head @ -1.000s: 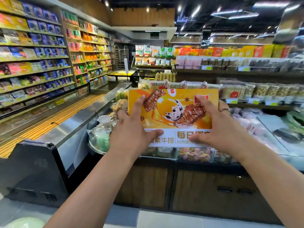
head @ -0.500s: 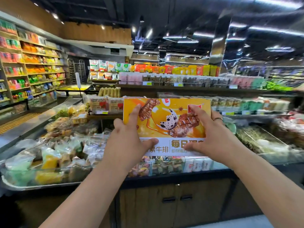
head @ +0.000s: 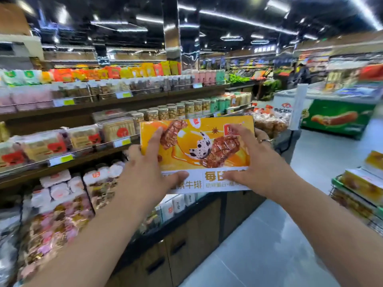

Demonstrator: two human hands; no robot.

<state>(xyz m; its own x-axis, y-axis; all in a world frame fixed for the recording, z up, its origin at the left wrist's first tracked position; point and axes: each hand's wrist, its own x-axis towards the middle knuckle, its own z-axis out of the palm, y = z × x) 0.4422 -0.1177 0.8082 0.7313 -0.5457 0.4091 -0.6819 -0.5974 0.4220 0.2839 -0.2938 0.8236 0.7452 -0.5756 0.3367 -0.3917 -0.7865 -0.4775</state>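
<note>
An orange and white snack box (head: 186,148) with pictures of brown meat pieces and a speckled egg is held up at chest height in front of me. My left hand (head: 143,179) grips its left edge, forefinger on the front face and thumb pressed on the white bottom strip. My right hand (head: 257,162) grips the right side, fingers over the front, thumb on the bottom strip, a ring on one finger. The box's back is hidden.
Wooden shelves (head: 99,154) stocked with packaged snacks and jars (head: 186,108) run along my left. A grey floor aisle (head: 279,235) opens ahead on the right. A green chest freezer (head: 335,119) stands farther back, a wire rack of boxes (head: 360,189) at right. People (head: 300,74) stand far off.
My view has swung right: the glass bulk counter slid out to the left, and shelves, aisle and freezer came into sight. Both hands keep the same grip on the box.
</note>
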